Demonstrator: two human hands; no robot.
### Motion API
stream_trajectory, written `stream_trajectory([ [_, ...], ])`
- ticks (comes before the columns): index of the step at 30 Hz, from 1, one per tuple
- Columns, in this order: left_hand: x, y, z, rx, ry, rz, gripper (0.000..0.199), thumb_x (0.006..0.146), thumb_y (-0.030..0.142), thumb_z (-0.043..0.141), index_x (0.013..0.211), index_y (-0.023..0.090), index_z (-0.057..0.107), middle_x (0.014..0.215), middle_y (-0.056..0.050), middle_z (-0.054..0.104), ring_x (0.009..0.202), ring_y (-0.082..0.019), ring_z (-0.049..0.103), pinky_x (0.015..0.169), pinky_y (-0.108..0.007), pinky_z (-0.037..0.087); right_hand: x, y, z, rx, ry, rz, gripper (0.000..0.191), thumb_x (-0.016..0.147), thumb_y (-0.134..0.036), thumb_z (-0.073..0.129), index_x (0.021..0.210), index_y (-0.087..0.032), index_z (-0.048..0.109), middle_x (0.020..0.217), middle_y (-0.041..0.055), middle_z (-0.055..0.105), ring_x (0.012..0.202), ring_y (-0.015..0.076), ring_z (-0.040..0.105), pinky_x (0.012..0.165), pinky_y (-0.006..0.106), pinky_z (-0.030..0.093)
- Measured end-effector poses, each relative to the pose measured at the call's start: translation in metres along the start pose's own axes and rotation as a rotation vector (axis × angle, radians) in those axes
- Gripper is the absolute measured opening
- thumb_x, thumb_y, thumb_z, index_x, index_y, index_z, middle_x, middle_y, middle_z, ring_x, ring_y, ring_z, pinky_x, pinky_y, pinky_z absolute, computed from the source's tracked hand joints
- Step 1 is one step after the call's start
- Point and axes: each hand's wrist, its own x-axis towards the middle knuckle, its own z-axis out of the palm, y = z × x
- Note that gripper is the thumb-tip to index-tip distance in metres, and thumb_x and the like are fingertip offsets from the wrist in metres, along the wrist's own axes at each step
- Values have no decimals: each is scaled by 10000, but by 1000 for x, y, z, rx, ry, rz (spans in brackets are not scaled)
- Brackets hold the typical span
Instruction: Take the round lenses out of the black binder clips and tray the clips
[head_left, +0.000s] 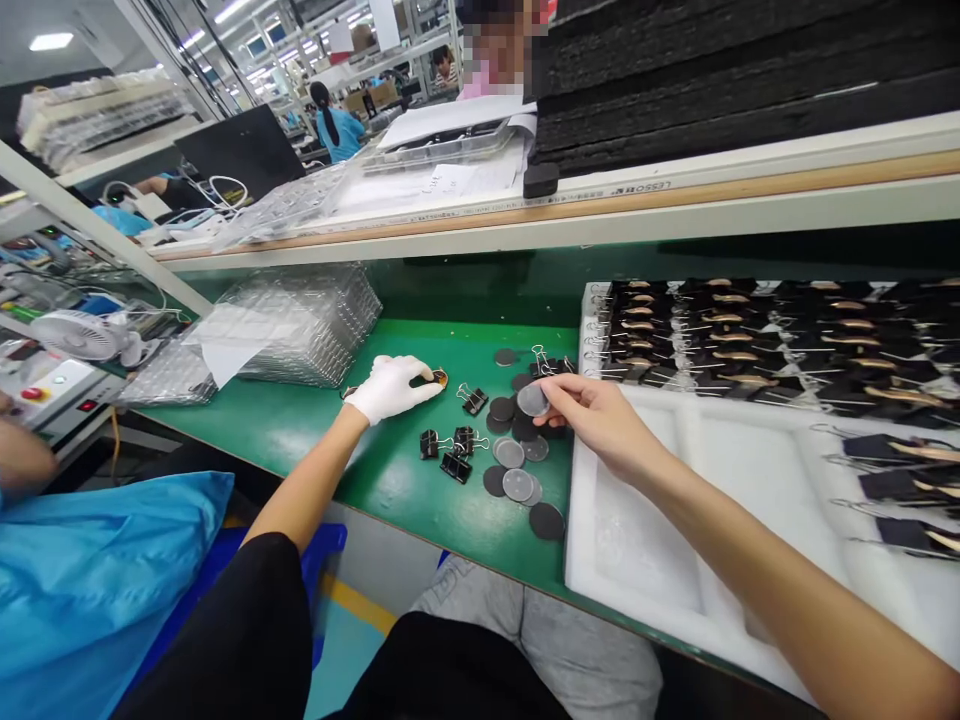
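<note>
My left hand, in a white glove, rests low over the green bench. Its thumb and fingers pinch a small amber-and-dark part whose kind I cannot make out; the glove covers most of it. Bare-skinned, my right hand grips a translucent round disc by its edge between thumb and fingers. Below that disc lie several loose black discs and clear discs, some overlapping. Between the hands are several black binder clips, one clip closest to the left fingertips.
To the right, a white foam tray holds rows of clipped black pieces. Stacked clear plastic trays stand at left. A shelf edge crosses above, carrying black foam sheets. A blue-sleeved person sits left.
</note>
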Motion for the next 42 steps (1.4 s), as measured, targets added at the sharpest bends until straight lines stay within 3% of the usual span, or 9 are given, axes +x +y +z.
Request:
stream_trajectory([
  [5,13,1,2,37,-18,-1,780,798,723,705,1398,238,589,1326,-135,680,1143,-357,658,999,-477,420,-1,-4,-2,4,-2,11,493,821,-660,740,947,-185,780,884,79,784,730,192,714,682,326,504],
  [10,28,5,5,33,-59,118,512,862,623,689,1187,229,707,1165,-89,717,1046,-295,675,894,-384,470,-1,-4,-6,45,6,40,475,812,-639,761,960,-188,784,859,71,779,746,185,706,694,322,506],
  [13,31,15,-1,23,-12,167,493,858,600,716,1152,204,715,1130,-93,731,1042,-289,681,904,-384,475,-1,-2,-7,80,2,77,468,791,-627,789,965,-192,790,848,67,779,747,179,704,692,316,509],
  [17,26,53,-18,-2,102,285,579,863,647,712,1235,204,678,1242,-120,719,1156,-309,667,988,-409,460,-4,-4,-2,118,-12,65,421,799,-588,803,947,-194,786,854,67,780,742,176,711,676,308,526],
  [23,23,123,-43,48,234,548,480,940,590,646,1188,179,667,973,-76,773,817,-251,741,686,-343,443,-14,-15,5,-37,149,-154,342,907,-533,716,953,-199,774,788,53,752,684,184,684,668,342,572],
  [30,31,161,-48,97,251,567,400,969,539,595,1084,167,681,869,-85,747,765,-275,746,615,-345,425,-17,-10,2,-364,441,-374,189,980,-435,658,1002,-247,659,881,41,715,744,194,668,701,352,563],
  [33,31,169,-44,117,225,548,308,947,424,615,1072,149,682,850,-95,738,756,-289,746,618,-351,447,-18,-9,1,-503,475,-393,194,958,-426,671,1041,-261,612,815,20,684,724,195,648,694,345,542],
  [37,32,166,-45,39,173,555,347,972,425,595,1133,128,676,931,-123,749,840,-304,757,700,-374,505,-16,-9,-1,-382,317,-224,280,972,-446,640,1162,-241,644,837,33,735,747,208,689,686,348,543],
  [42,37,151,-43,-453,-3,488,499,931,533,668,1320,227,598,1112,-38,761,951,-215,750,758,-304,546,-10,-11,-4,-84,305,-124,392,896,-568,729,1061,-213,717,830,53,765,749,223,724,674,357,579],
])
